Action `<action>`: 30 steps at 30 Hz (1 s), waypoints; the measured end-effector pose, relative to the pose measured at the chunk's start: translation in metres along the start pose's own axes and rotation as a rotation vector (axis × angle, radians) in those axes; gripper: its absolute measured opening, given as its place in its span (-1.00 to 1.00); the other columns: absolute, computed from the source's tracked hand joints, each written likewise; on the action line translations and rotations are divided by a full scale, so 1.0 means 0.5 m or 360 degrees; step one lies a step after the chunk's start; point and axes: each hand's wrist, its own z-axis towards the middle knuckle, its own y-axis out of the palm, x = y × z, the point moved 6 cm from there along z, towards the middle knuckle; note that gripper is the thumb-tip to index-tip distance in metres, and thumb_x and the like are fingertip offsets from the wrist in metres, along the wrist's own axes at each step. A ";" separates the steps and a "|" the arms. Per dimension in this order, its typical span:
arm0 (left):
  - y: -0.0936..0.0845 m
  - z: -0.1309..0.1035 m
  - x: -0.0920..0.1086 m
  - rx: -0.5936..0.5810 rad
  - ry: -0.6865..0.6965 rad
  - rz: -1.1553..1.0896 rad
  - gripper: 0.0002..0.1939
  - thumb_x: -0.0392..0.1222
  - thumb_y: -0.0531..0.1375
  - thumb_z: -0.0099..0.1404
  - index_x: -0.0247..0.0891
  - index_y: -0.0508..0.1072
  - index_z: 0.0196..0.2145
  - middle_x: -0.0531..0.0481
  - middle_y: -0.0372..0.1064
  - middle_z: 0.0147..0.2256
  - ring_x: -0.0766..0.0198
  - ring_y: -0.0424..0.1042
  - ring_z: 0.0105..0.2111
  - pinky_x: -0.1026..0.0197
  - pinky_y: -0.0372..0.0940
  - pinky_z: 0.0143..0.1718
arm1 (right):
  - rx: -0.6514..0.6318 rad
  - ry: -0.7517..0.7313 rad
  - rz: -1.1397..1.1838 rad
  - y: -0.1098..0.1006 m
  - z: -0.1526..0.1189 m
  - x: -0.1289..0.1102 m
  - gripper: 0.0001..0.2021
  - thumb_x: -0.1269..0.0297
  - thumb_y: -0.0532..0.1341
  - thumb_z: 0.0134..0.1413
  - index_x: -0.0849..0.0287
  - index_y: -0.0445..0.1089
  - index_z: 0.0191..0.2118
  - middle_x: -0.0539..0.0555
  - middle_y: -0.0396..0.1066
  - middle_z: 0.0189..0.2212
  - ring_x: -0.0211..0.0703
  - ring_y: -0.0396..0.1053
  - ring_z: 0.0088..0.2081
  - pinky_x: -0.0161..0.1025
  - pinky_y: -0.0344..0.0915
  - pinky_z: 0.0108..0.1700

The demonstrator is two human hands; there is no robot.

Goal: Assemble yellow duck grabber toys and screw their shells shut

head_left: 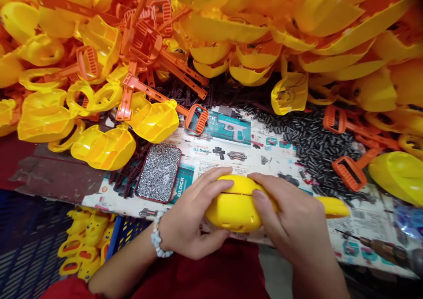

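Both hands grip a rounded yellow plastic toy body (236,211) over the front edge of the worktop. A dark seam line runs across its upper side, between two shell parts. My left hand (194,215), with a beaded bracelet at the wrist, is wrapped round its left side, thumb below. My right hand (291,211) holds the right side with fingers and thumb pressed on top. A narrow yellow part (335,207) sticks out past the right hand; its join to the body is hidden. Left of the hands, a tray (157,173) holds many small silver screws.
Yellow shell halves (102,147) and orange slotted plastic parts (198,119) heap at left and back. Small black cylinders (317,153) spread at right. A screwdriver-like tool (380,248) lies front right. Blue crates (127,233) stand below left, with yellow toys (89,237).
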 end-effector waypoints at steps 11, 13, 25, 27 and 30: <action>-0.006 0.008 -0.023 0.0347 -0.0321 0.0181 -0.39 0.21 0.01 0.29 -0.34 0.23 0.07 -0.31 0.34 -0.03 -0.08 0.37 -0.02 -0.07 0.27 0.01 | 0.0206 -0.0007 -0.0065 0.014 -0.006 -0.032 -0.71 0.32 -0.06 0.35 0.32 0.36 -0.18 0.10 0.42 -0.29 -0.14 0.38 -0.25 -0.26 0.24 -0.11; -0.010 0.011 -0.018 0.0357 -0.0274 0.0206 -0.45 0.16 0.00 0.29 -0.34 0.25 0.03 -0.29 0.36 -0.08 -0.04 0.39 -0.08 -0.05 0.30 -0.05 | 0.0204 -0.0023 -0.0071 0.012 -0.005 -0.035 -0.73 0.34 -0.06 0.34 0.33 0.35 -0.17 0.12 0.42 -0.28 -0.12 0.38 -0.24 -0.25 0.25 -0.11; 0.001 0.006 -0.016 0.0531 -0.0219 0.0131 -0.51 0.11 0.06 0.27 -0.29 0.26 0.01 -0.21 0.39 -0.12 0.02 0.42 -0.14 0.02 0.32 -0.12 | 0.0293 -0.0065 -0.0009 0.006 0.013 -0.032 -0.79 0.46 -0.02 0.31 0.30 0.35 -0.26 0.07 0.44 -0.34 -0.20 0.41 -0.30 -0.29 0.29 -0.16; -0.002 0.003 -0.020 0.0522 -0.0294 0.0139 -0.53 0.08 0.07 0.27 -0.29 0.28 0.00 -0.21 0.40 -0.13 0.02 0.43 -0.16 0.03 0.32 -0.14 | 0.0298 -0.0095 0.0077 0.004 0.016 -0.032 -0.80 0.48 -0.01 0.30 0.29 0.34 -0.27 0.06 0.44 -0.36 -0.20 0.42 -0.33 -0.29 0.31 -0.21; -0.018 0.004 -0.034 0.0524 -0.0478 0.0066 -0.60 0.01 0.12 0.26 -0.27 0.35 -0.04 -0.18 0.43 -0.16 0.03 0.44 -0.18 0.08 0.31 -0.16 | 0.0408 0.0029 0.0315 -0.012 -0.003 -0.032 -0.84 0.46 0.03 0.29 0.24 0.35 -0.23 0.07 0.43 -0.34 -0.16 0.42 -0.32 -0.26 0.34 -0.27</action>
